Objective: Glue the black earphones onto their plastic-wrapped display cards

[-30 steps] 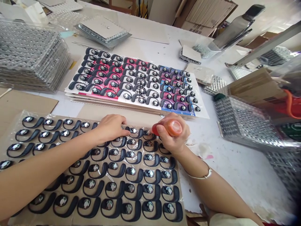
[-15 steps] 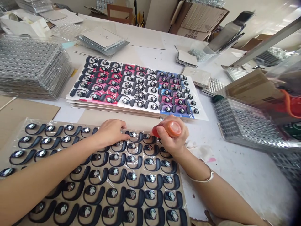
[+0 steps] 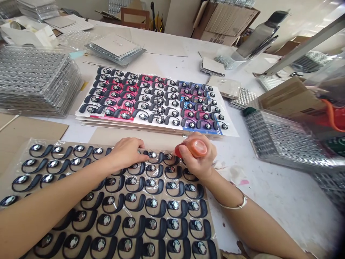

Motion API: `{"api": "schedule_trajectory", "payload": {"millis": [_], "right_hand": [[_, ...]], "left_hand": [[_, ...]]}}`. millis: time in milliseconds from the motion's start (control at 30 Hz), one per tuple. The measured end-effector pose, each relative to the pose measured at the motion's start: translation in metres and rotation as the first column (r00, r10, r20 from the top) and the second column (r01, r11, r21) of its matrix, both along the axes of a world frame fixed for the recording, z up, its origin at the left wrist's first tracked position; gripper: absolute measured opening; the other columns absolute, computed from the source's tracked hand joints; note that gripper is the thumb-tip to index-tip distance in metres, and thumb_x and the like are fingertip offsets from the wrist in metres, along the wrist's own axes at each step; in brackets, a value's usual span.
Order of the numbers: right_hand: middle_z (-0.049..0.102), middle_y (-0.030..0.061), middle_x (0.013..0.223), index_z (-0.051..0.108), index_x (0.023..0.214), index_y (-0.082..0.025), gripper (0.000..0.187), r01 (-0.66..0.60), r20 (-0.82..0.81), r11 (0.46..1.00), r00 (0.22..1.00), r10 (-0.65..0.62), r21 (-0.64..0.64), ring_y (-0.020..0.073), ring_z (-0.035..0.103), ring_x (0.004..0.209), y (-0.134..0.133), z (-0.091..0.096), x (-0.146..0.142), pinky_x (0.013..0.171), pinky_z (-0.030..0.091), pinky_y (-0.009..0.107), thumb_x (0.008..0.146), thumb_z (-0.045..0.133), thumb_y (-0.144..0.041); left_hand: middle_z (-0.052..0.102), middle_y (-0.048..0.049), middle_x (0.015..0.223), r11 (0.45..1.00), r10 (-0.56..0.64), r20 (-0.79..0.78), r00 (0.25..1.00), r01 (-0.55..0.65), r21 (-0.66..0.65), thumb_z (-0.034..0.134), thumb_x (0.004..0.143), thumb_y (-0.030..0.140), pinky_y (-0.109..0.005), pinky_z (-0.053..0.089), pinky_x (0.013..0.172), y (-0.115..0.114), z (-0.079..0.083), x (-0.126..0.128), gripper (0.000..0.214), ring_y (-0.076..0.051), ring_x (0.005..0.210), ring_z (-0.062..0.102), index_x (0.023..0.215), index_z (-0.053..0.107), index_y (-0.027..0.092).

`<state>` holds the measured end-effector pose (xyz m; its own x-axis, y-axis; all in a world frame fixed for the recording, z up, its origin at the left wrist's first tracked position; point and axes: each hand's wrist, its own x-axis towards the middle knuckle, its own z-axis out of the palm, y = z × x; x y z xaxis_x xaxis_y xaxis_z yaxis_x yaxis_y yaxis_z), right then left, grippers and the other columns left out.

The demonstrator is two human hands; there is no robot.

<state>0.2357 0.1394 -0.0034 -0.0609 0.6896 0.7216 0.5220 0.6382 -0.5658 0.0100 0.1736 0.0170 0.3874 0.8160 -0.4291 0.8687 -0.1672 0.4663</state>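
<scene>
I keep my right hand wrapped round the orange bottle, the same black hook just left, so work stays there; my left hand's grip I can't tell

Matt plastic hooks, glossy studs; shiny plastic film

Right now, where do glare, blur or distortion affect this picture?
Head view, foreground: bright glints on the silver studs; head view, lower right: trays look soft and stretched, with the corner darkening; head view, centre: the orange bottle reads fairly clearly.
</scene>
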Motion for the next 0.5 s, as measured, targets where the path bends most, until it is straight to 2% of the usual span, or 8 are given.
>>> {"api": "schedule_trajectory", "payload": {"millis": [200,500], "right_hand": [[0.056,-0.0022,0.061,0.056,0.082,-0.020,0.012,0.019,-0.126,0.999,0.992,-0.014,0.042,0.0134,0.051,0.051,-0.0017,0.0001,0.0036,0.050,0.042,0.030,0.076,0.066,-0.025],[0.056,-0.0024,0.060,0.056,0.082,-0.021,0.013,0.007,-0.102,1.000,0.995,-0.004,0.029,0.0126,0.050,0.050,-0.0039,0.0021,0.0044,0.047,0.040,0.029,0.076,0.067,-0.026]], "left_hand": [[0.067,-0.0012,0.083,1.000,0.022,-0.003,1.000,-0.022,-0.006,0.066,0.071,0.050,-0.026,0.035,0.064,-0.0007,0.0004,0.0007,0.029,-0.021,0.079,0.059,0.082,0.065,0.023],[0.065,0.0004,0.079,0.999,0.034,-0.018,0.999,-0.035,-0.014,0.066,0.072,0.049,-0.026,0.031,0.062,0.0005,-0.0016,0.0004,0.027,-0.020,0.076,0.057,0.082,0.064,0.024]]}}
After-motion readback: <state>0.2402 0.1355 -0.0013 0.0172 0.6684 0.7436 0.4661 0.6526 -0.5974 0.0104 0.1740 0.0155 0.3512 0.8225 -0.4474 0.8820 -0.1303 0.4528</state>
